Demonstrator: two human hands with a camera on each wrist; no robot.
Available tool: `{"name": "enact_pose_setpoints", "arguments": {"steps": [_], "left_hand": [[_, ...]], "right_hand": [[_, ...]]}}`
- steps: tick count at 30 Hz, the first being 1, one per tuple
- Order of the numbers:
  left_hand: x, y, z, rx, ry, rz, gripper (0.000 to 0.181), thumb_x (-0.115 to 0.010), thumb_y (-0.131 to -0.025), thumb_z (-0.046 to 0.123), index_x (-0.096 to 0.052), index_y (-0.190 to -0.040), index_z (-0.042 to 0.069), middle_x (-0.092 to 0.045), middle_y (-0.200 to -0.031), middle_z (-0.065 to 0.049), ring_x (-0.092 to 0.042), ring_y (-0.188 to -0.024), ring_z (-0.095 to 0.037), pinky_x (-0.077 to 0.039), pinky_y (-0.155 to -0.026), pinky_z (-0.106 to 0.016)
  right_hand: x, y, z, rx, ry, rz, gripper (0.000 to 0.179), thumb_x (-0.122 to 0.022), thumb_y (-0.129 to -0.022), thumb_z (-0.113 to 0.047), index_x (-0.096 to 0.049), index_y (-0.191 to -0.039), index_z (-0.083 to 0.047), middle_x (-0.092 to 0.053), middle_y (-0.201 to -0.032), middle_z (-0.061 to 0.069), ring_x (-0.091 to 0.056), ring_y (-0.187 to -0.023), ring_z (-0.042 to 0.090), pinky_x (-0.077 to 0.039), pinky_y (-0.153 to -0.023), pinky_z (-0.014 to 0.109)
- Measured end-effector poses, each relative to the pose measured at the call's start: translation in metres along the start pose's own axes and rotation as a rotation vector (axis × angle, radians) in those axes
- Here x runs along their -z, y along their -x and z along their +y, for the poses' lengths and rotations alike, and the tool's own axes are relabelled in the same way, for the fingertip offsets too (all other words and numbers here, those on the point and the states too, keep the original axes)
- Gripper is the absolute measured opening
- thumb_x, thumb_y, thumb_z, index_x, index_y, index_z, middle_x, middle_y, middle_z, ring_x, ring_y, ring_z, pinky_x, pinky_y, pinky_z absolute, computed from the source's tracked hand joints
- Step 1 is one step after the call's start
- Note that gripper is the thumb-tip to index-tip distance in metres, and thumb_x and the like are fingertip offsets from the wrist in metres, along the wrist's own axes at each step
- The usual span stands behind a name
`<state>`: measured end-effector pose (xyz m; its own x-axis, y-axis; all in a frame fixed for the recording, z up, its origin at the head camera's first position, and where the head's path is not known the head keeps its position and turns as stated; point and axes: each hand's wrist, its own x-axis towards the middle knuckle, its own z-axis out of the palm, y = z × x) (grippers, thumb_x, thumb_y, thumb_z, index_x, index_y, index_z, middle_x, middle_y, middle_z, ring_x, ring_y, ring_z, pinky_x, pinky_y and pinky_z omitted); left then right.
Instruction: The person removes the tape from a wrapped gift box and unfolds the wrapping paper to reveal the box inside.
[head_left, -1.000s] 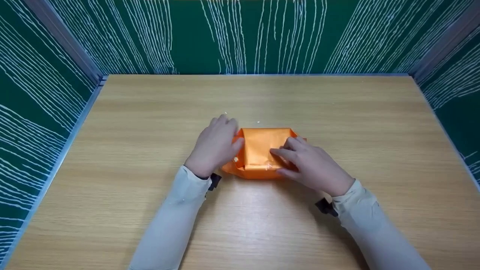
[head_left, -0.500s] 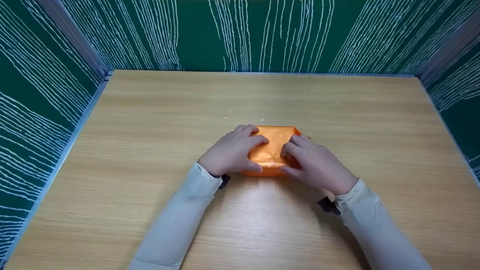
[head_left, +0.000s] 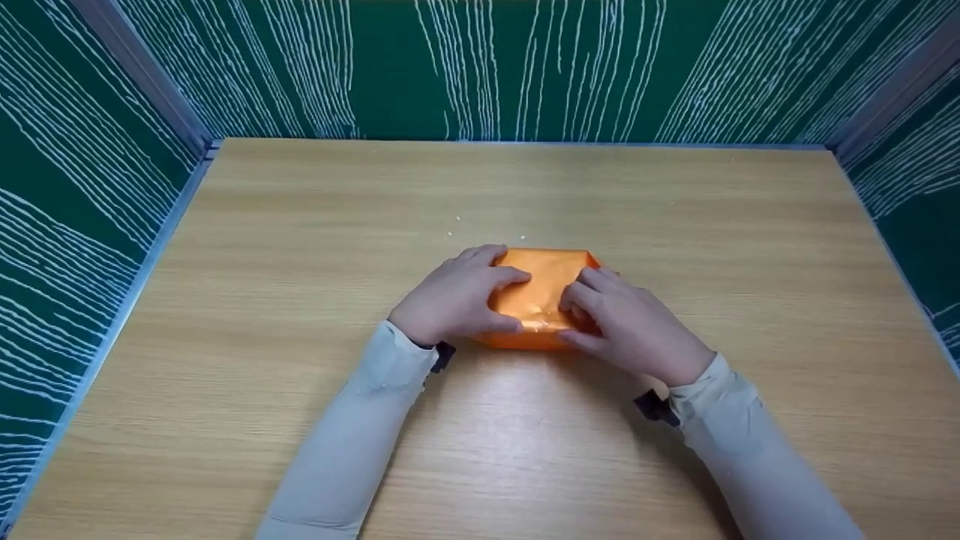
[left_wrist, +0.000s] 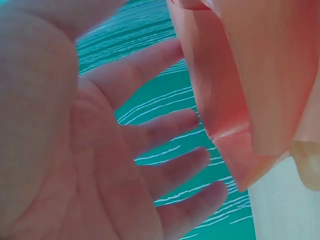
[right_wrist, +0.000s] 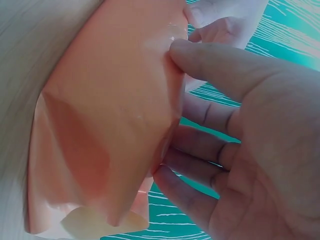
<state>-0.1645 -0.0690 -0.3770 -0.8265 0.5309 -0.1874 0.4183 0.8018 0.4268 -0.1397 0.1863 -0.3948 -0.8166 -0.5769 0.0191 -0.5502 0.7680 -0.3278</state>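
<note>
A package in shiny orange wrapping paper [head_left: 541, 289] lies on the wooden table between both hands. My left hand [head_left: 459, 294] is at its left end, fingers spread, with thumb and index finger reaching over the top. In the left wrist view those fingers look fairly straight, beside an open fold of the paper [left_wrist: 217, 75]. My right hand [head_left: 634, 326] holds the right part; its thumb presses the near edge and its bent fingers rest on the top. The right wrist view shows the folded paper end [right_wrist: 80, 145] with a pale yellowish piece [right_wrist: 102, 222] at its opening.
Tiny white specks [head_left: 523, 237] lie on the table [head_left: 300, 210] beyond the package. Green panels with white streaky lines [head_left: 390, 75] stand along the back and both sides, with metal posts [head_left: 154, 67] at the corners.
My left hand has moved right and toward me, from the package's left edge to over its left end. The right index finger, earlier stretched across the top, has bent back. The view shifted slightly.
</note>
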Motion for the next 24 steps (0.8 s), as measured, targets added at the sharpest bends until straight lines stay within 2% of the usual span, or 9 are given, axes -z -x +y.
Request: {"name": "enact_pose_setpoints", "arguments": {"steps": [6, 9, 14, 16, 20, 24], "left_hand": [[-0.001, 0.0, 0.0, 0.009, 0.002, -0.005, 0.066, -0.076, -0.089, 0.053, -0.058, -0.148, 0.03, -0.033, -0.166, -0.009, -0.033, -0.149, -0.032, -0.033, -0.119, -0.052], [0.001, -0.002, 0.003, 0.007, -0.004, 0.007, 0.062, -0.074, -0.091, 0.053, -0.06, -0.147, 0.029, -0.035, -0.165, -0.01, -0.035, -0.148, -0.032, -0.033, -0.119, -0.052], [0.001, -0.004, 0.005, -0.001, -0.021, 0.023, 0.058, -0.074, -0.093, 0.051, -0.063, -0.144, 0.027, -0.038, -0.162, -0.011, -0.034, -0.148, -0.032, -0.029, -0.121, -0.049], [0.001, -0.004, 0.005, -0.004, -0.031, 0.027, 0.058, -0.074, -0.092, 0.051, -0.063, -0.144, 0.026, -0.039, -0.161, -0.011, -0.033, -0.148, -0.031, -0.028, -0.122, -0.049], [0.001, -0.003, 0.004, 0.0, -0.014, 0.03, 0.058, -0.075, -0.092, 0.049, -0.063, -0.144, 0.026, -0.039, -0.161, -0.011, -0.035, -0.147, -0.031, -0.03, -0.121, -0.049], [-0.001, -0.002, 0.004, -0.001, 0.0, 0.029, 0.057, -0.075, -0.092, 0.048, -0.063, -0.144, 0.027, -0.039, -0.161, -0.012, -0.038, -0.145, -0.032, -0.035, -0.119, -0.049]], "right_hand": [[0.005, 0.001, 0.001, 0.073, -0.01, 0.036, 0.027, -0.081, -0.09, -0.035, -0.071, -0.107, -0.017, -0.059, -0.112, 0.002, -0.057, -0.102, 0.021, -0.057, -0.091, 0.039], [0.008, 0.002, 0.003, 0.124, -0.008, 0.086, 0.022, -0.082, -0.09, -0.031, -0.074, -0.103, -0.016, -0.063, -0.116, 0.003, -0.058, -0.106, 0.021, -0.056, -0.094, 0.038], [0.012, 0.0, -0.001, 0.148, 0.002, 0.124, 0.022, -0.085, -0.087, -0.027, -0.076, -0.104, -0.016, -0.064, -0.121, 0.002, -0.054, -0.115, 0.024, -0.051, -0.1, 0.043], [0.012, -0.002, -0.006, 0.175, 0.009, 0.104, 0.026, -0.086, -0.086, -0.026, -0.076, -0.108, -0.017, -0.064, -0.117, 0.001, -0.055, -0.111, 0.023, -0.051, -0.099, 0.042], [0.007, -0.006, -0.014, 0.272, 0.024, 0.014, 0.036, -0.086, -0.086, -0.024, -0.075, -0.119, -0.018, -0.067, -0.108, -0.001, -0.06, -0.097, 0.018, -0.055, -0.093, 0.037], [0.002, -0.008, -0.014, 0.285, 0.018, -0.034, 0.035, -0.086, -0.086, -0.021, -0.075, -0.119, -0.018, -0.07, -0.104, -0.003, -0.065, -0.09, 0.015, -0.058, -0.089, 0.034]]}}
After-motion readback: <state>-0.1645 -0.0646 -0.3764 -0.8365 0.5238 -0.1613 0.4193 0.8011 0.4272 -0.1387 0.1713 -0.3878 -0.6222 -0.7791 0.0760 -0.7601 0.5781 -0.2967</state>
